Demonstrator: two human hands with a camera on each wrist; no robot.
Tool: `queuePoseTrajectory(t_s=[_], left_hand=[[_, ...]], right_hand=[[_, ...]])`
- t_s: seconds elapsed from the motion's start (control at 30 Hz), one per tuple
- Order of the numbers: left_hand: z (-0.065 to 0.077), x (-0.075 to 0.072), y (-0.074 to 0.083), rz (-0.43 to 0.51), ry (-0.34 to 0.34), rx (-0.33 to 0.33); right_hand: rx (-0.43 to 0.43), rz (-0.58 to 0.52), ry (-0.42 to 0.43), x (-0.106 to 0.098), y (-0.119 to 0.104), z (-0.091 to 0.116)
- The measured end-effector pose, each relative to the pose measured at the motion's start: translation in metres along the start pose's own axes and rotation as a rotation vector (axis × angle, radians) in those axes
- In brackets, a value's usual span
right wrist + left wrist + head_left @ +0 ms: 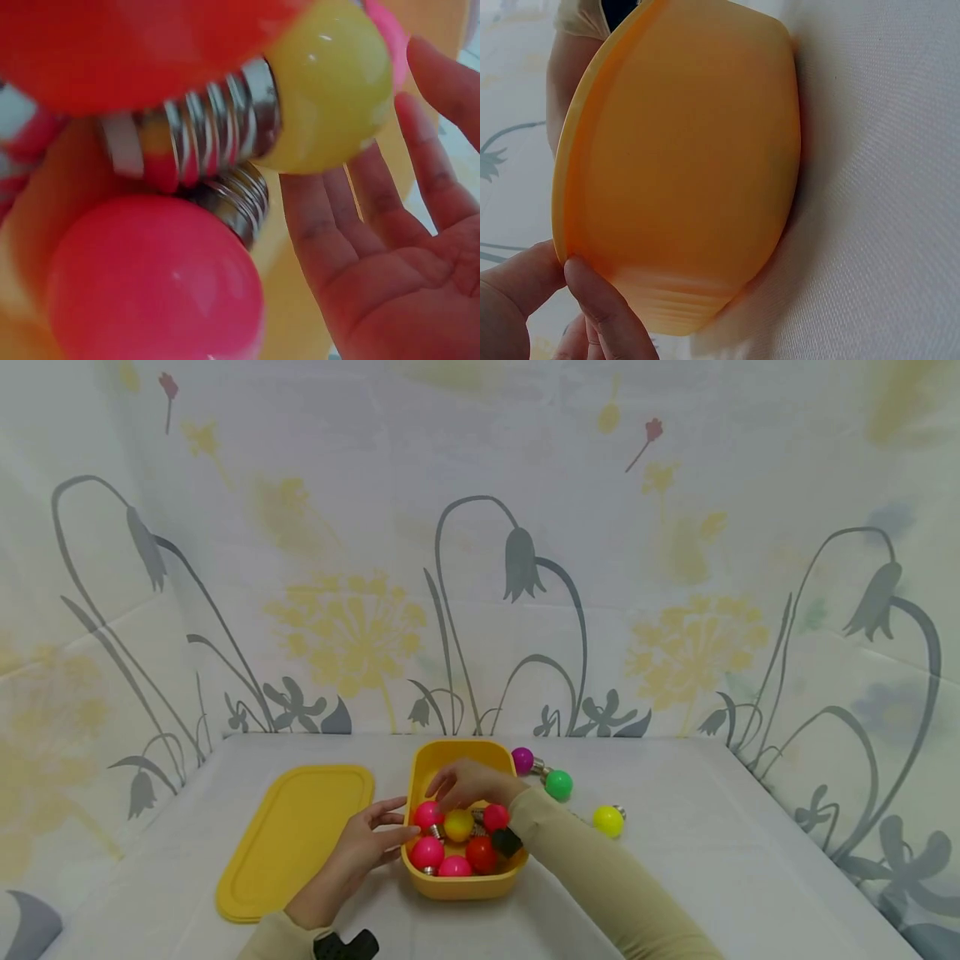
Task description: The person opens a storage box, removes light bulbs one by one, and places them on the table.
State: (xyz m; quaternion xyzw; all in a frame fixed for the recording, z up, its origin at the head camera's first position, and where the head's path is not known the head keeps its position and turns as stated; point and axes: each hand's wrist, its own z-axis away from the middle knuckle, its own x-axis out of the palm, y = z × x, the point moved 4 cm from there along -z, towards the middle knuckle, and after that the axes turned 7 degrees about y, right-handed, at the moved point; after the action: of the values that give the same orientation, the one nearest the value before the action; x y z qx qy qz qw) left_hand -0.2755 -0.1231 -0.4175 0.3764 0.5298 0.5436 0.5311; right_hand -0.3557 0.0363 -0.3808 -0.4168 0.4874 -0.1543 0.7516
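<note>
A yellow plastic container [461,888] stands on the table, holding several coloured light bulbs with metal screw bases. My left hand [367,839] is at its left side; the left wrist view shows thumb and finger pinching the rim [564,180]. My right hand [468,782] reaches inside from the right, above the bulbs, holding none. Seen from the right wrist, its fingers extend loosely beside a yellow bulb [337,90], fingertips right at the glass. Near them are a red bulb [150,45] and a pink bulb [157,277]. The right forearm covers part of the container's right wall.
A yellow lid [292,843] lies flat left of the container. To its right on the white cloth are a purple bulb [522,761], a green bulb [558,785] and a bright yellow bulb [608,822]. A flower-patterned curtain [480,568] hangs behind the table.
</note>
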Motion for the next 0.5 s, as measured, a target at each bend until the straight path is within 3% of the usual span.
queuePoseTrajectory(t_s=[0.5], left_hand=[[0.0002, -0.0004, -0.0011, -0.003, 0.000, -0.011]], right_hand=[[0.015, 0.025, 0.052, 0.0041, -0.0021, 0.0030]])
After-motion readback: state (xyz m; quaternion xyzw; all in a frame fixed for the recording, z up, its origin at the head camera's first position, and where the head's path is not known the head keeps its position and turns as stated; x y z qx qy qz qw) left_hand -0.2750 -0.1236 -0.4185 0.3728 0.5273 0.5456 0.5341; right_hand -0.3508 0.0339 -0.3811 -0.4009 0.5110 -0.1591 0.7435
